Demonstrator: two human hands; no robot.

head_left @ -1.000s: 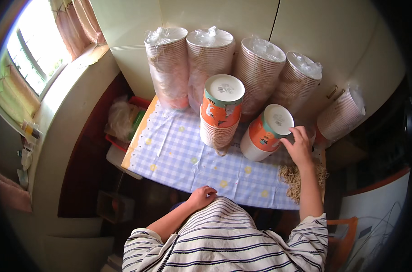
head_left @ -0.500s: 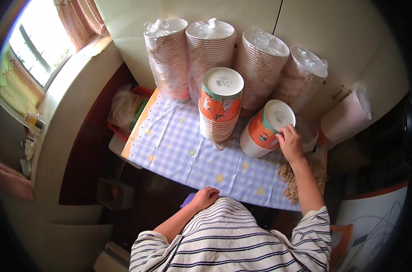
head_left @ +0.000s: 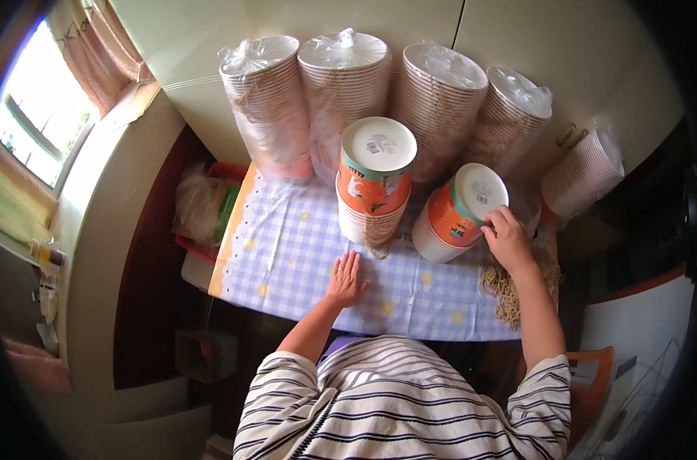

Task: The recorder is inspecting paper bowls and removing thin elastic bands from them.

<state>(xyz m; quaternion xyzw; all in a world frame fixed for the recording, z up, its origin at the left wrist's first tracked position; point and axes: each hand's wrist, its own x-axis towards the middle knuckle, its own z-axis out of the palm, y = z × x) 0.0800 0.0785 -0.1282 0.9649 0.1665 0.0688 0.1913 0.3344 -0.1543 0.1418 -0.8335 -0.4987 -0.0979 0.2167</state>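
Observation:
On the table, an upside-down stack of orange and teal paper buckets [head_left: 449, 220] stands at the right, its white base up. My right hand [head_left: 508, 234] pinches the base edge of the top bucket with thumb and fingers. My left hand [head_left: 347, 277] is open, fingers stretched over the tablecloth, just in front of a second stack of upturned paper buckets [head_left: 377, 180]. A loop of tan twine [head_left: 378, 234] hangs down that second stack's front. More twine, a loose tan bundle [head_left: 509, 297], lies at the table's right edge, partly behind my right forearm.
Tall bucket stacks in clear plastic bags [head_left: 268, 115] line the table's back, against pale cabinet doors [head_left: 563, 46]. Another bagged stack [head_left: 584, 170] leans at the far right. A red crate [head_left: 229, 172] with bags stands left of the checked tablecloth [head_left: 287, 287].
My left hand has come forward from the table's front edge onto the cloth, its fingers straightening. My right hand stays at the right bucket stack. The whole view has shifted slightly.

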